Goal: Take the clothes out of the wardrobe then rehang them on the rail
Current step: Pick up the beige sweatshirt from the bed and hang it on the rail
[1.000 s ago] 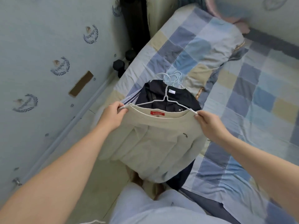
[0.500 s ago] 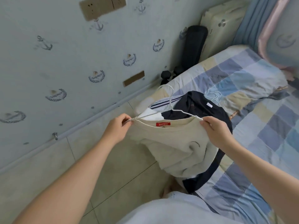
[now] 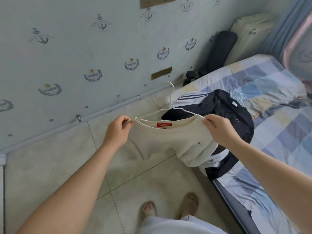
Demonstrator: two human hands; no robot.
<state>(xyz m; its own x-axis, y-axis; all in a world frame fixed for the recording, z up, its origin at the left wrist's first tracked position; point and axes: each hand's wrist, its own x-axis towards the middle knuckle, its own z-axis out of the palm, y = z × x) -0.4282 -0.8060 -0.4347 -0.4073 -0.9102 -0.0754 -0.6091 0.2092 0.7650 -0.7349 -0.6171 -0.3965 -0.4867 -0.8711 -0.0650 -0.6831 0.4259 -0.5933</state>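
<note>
Head view: cream sweater (image 3: 168, 141) is held up flat between both hands, over the floor tiles (image 3: 67, 166), just beside the bed (image 3: 270, 132) edge. Its lower right part sags onto the clothes pile on the bed. White wire hanger (image 3: 171, 105) sits inside the neck opening, with the hook sticking up and away from the person. Red neck label (image 3: 164, 124) faces the camera.

Left grip (image 3: 118, 130): fingers and thumb pinch the sweater's left shoulder seam, at the hanger's end. Right grip (image 3: 219, 129): closed the same way on the right shoulder, fingers curled over the fabric. Whether either one also clamps the wire itself, can't tell.

Behind the sweater, on the bed edge: dark jacket (image 3: 228, 112) on top, with a white garment with dark stripes (image 3: 190, 97) poking out on its left. Pale blue hanger hooks (image 3: 239, 96) lie just past the jacket collar. Bed has a blue-and-cream checked sheet.

Feet in sandals (image 3: 189, 202) are at the bottom of the frame, on the tiles. Wall (image 3: 67, 56) on the left has anchor-pattern wallpaper. Far corner by the head of the bed: black roll-shaped bag (image 3: 222, 48) leaning on the wall, cream suitcase (image 3: 249, 32) next to it, dark dumbbell (image 3: 190, 76) on the floor.
</note>
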